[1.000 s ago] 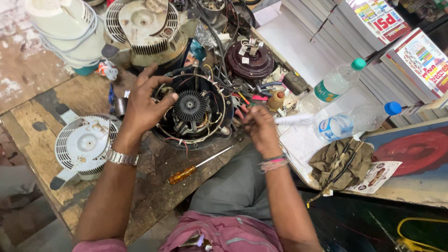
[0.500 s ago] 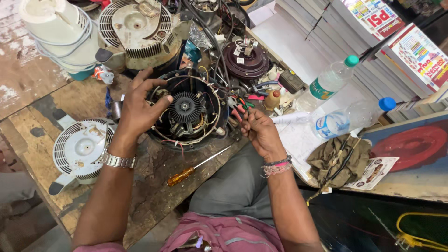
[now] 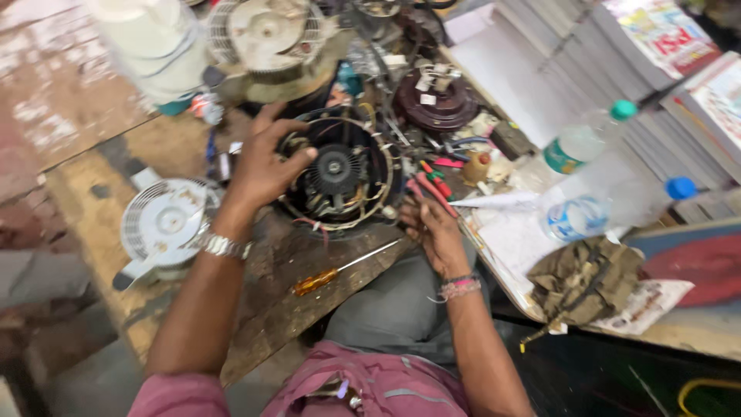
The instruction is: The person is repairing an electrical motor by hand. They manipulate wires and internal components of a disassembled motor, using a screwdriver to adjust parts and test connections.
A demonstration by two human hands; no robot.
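Motor housing (image 3: 340,174) opened, windings exposed — left hand (image 3: 266,166) gripped its rim, right hand (image 3: 432,224) pinched red-handled pliers (image 3: 431,191); reassembly pending — 1 screwdriver (image 3: 343,269) idle.

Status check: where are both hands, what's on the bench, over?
Left hand gripping rim of black fan motor. Right hand on red-handled pliers beside it. Orange-handled screwdriver loose on the bench near its front edge.
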